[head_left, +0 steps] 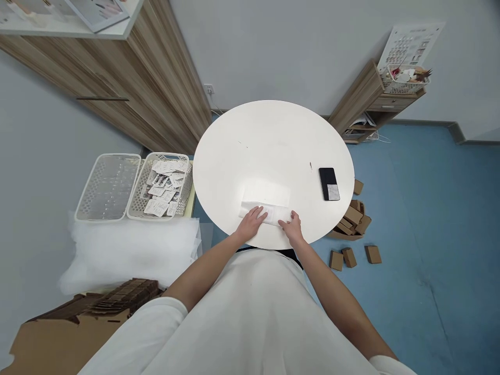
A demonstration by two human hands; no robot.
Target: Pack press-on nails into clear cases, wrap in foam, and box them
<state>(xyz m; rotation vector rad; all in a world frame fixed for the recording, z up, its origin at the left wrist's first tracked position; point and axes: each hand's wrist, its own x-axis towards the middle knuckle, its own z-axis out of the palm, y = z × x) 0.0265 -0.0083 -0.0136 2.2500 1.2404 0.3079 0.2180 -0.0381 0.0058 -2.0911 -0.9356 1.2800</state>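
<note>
A thin white sheet point(273, 212), which looks like packing foam, lies near the front edge of the round white table point(273, 140). Its near part is folded over into a flat strip, and something faintly visible seems to be inside, too unclear to name. My left hand point(250, 224) rests on the left part of the strip, fingers stretched out and pressing it down. At the strip's right end, my right hand point(292, 228) pinches the edge between thumb and fingers.
A dark phone point(326, 179) with a pale patch lies on the table's right. To the left stand a basket of packets point(166, 188), a basket of clear items point(109, 185) and white foam sheets point(133, 250). Small brown boxes point(373, 254) sit on the floor at right.
</note>
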